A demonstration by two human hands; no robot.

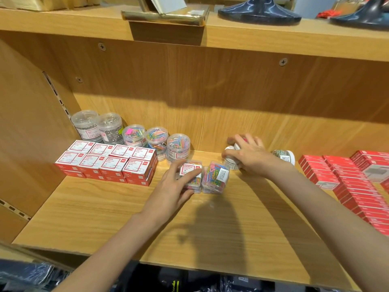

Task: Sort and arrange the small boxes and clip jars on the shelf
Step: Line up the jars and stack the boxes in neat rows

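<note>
On the shelf (105,218): front stays bare up to its edge.
Red boxes (105,163): far left, stacked.
Right hand (250,157): right of those, gripping white jars (231,163), mostly hidden.
Left hand (174,186): between, fingers holding a clear clip box (192,174).

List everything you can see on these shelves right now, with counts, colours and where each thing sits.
silver clip jars: 2, clear, back left corner
coloured clip jars: 3, clear, back row right of those
small boxes: red and white, stacked block at left; total count unclear
square clip boxes: 2, clear, multicoloured clips, centre
white-lidded jars: about 3, centre right
staple boxes: many, red, far right
dark bases: 2, upper shelf
left hand: on one square box
right hand: over the white-lidded jars
</note>
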